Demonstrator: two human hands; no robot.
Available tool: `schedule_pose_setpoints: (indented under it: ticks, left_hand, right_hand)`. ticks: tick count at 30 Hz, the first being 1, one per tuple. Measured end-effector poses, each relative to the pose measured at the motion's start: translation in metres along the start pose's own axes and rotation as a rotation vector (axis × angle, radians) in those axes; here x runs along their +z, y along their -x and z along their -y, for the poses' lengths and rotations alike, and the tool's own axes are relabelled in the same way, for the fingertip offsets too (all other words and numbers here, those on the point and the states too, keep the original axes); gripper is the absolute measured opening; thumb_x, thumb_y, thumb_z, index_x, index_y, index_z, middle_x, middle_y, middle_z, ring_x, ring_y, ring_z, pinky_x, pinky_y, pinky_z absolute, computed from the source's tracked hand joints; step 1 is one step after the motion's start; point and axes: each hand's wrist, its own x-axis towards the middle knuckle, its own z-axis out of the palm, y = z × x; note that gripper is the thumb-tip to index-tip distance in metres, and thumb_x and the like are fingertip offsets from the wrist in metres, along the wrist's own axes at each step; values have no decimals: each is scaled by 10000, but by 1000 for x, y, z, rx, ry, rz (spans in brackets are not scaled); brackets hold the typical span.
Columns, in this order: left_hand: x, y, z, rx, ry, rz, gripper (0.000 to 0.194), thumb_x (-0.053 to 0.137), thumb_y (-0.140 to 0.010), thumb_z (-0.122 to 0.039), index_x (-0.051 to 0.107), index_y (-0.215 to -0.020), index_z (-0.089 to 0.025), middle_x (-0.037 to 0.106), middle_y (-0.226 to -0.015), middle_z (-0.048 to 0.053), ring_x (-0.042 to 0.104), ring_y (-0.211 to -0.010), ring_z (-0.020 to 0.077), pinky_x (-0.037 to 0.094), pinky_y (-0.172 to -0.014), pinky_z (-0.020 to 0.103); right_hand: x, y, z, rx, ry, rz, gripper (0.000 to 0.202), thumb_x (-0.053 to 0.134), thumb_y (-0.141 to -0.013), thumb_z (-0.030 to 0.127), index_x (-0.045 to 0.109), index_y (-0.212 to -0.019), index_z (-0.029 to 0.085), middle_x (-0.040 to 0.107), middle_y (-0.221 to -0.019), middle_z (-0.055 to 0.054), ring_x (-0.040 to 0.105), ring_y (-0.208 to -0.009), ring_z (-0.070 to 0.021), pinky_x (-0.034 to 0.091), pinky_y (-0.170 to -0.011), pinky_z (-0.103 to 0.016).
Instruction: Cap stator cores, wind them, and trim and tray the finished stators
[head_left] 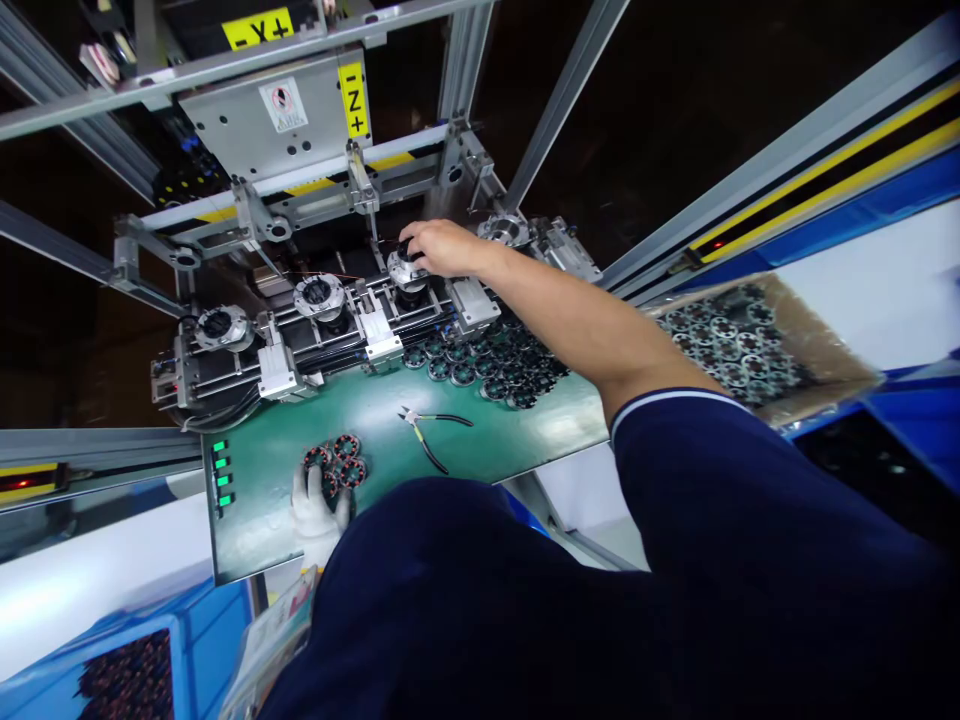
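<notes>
My bare right hand reaches to a round metal fixture on the machine, its fingers bent over a dark ring part at the top. My left hand, in a white glove, rests at the near left of the green table. Its fingers touch one of several copper-wound rings grouped there; whether it grips that ring is unclear. Two more fixtures, one in the middle and one at the left, hold dark rings. The fixture at the right shows a bare metal top.
Cutting pliers lie with handles spread on the table. Many unwound rings crowd the table below my right forearm. A cardboard box of metal rings stands at the right. A blue bin of wound parts is at the lower left.
</notes>
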Motion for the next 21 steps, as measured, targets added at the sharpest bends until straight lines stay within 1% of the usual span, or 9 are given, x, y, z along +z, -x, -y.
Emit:
schedule_pose_setpoints:
  ticks: [4,10,12,17,21]
  left_hand:
    - [-2,0,0,-17,12,24,757,679,-856,-495,456,-1504,-174,443,-1579,239,597,-1314,426,530,-1013,569]
    - [-1,-1,3,-29,12,56,783,678,-848,-512,437,-1514,-178,409,-1597,241,580,-1328,435,518,-1026,583]
    - [-1,-1,3,-31,7,54,787,673,-844,-522,443,-1508,-168,410,-1594,245,581,-1321,435,519,-1022,577]
    - [-2,-1,1,-32,-2,53,772,663,-855,-524,452,-1504,-163,426,-1587,241,589,-1303,433,519,-1013,571]
    - [-3,-2,3,-14,3,59,764,668,-860,-529,449,-1488,-155,409,-1594,254,586,-1314,431,519,-1020,570]
  right_hand:
    - [4,-2,-9,1,-41,-18,280,626,-917,209,766,-1156,173,609,-1485,-33,578,-1354,-252,428,-1219,-405]
    - [12,1,-10,58,-42,-52,218,666,-912,248,788,-1092,263,574,-1515,28,555,-1374,-270,425,-1241,-433]
    - [13,0,-10,48,-40,-63,204,677,-910,246,792,-1077,263,575,-1514,29,565,-1362,-275,442,-1230,-442]
    - [13,-9,-18,4,-35,-43,140,753,-879,249,805,-1006,222,640,-1429,-4,572,-1352,-319,454,-1214,-492]
    - [19,-10,-18,22,-48,-57,122,714,-905,219,788,-1002,225,615,-1463,12,566,-1361,-315,433,-1221,-515]
